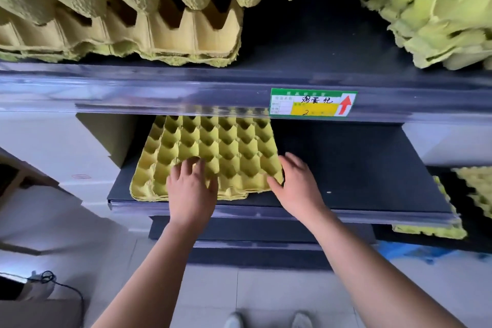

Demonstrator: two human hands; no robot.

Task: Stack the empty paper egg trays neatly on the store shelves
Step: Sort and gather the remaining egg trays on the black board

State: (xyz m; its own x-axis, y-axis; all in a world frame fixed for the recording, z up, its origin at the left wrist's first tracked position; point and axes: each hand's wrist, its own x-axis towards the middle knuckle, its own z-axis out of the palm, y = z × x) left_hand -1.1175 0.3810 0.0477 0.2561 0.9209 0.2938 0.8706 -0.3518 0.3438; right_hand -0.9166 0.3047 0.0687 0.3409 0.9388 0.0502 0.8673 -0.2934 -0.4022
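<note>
Head view: left hand (190,189) and right hand (298,184) lie flat, grip apart, on trays (213,146), seemingly squaring them on the shelf (359,168); next, probably fetch more.

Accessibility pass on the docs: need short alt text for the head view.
A person's left hand rests on the front cells of a low stack of yellow-green egg trays on a dark middle shelf, while the right hand touches its right front corner. The shelf above holds taller tray stacks; its edge bears a price label with a red arrow.
</note>
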